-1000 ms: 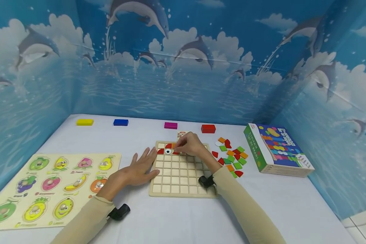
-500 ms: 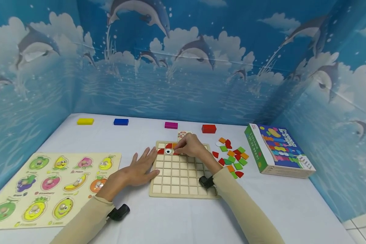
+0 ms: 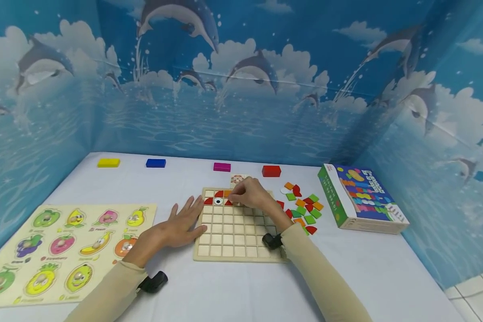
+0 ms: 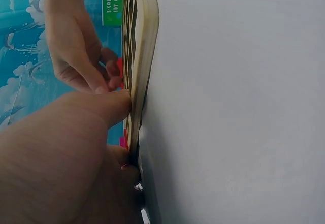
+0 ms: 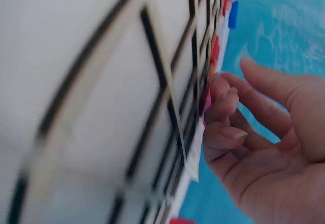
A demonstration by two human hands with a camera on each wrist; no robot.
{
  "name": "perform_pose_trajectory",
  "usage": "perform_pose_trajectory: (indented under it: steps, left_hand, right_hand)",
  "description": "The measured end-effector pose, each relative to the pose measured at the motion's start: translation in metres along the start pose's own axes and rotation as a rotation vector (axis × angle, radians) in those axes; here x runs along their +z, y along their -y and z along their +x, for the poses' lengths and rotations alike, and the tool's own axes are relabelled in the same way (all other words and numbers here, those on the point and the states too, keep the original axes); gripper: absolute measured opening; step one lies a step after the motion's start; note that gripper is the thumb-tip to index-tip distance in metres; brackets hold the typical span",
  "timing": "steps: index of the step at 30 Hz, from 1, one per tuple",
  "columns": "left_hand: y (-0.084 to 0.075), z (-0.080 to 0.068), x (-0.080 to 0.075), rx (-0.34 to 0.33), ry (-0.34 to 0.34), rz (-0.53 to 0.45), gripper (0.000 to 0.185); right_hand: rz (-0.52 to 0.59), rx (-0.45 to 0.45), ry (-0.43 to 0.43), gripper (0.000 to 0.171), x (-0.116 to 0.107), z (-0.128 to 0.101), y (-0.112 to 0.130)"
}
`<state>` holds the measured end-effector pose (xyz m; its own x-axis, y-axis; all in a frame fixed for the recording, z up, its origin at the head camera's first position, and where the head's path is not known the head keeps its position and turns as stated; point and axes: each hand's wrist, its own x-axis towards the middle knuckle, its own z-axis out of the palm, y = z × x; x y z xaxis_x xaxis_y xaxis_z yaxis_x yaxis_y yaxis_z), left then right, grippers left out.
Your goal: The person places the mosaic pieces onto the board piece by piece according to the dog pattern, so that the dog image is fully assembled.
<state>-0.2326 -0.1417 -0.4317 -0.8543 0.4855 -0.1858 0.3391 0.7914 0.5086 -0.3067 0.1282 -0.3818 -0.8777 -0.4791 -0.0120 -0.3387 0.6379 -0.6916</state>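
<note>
Fingers (image 3: 185,212) flat against grid board's (image 3: 235,243) left edge.

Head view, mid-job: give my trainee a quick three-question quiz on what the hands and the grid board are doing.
1. True or false: the left hand lies flat against the left edge of the grid board.
2. The right hand works at which row? A near, B far, C middle.
3. Which side of the board holds the loose tiles?

Key: 1 true. 2 B. 3 the right side, between the board and the box.
</note>
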Motion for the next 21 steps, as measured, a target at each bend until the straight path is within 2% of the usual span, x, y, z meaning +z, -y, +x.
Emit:
perform_pose_trajectory:
  steps: [6,10,15,21]
  left_hand:
    - [0.002,-0.001,0.002,0.021,-0.026,0.001,0.084]
    - [0.004,-0.002,0.002,0.023,-0.033,0.000,0.084]
    - [0.007,-0.001,0.002,0.027,-0.024,-0.001,0.084]
    - [0.006,0.000,0.004,0.032,-0.024,-0.015,0.085]
  right_hand:
    - [-0.006,-0.077,-0.017,0.019,-0.033,-0.028,-0.023]
    - [-0.044,-0.078,-0.114,0.021,-0.062,-0.048,-0.050]
    - [-0.016,0.029,-0.232,0.025,-0.082,-0.058,-0.085]
    - [0.013,0.187,-0.248,0.029,-0.087,-0.056,-0.116]
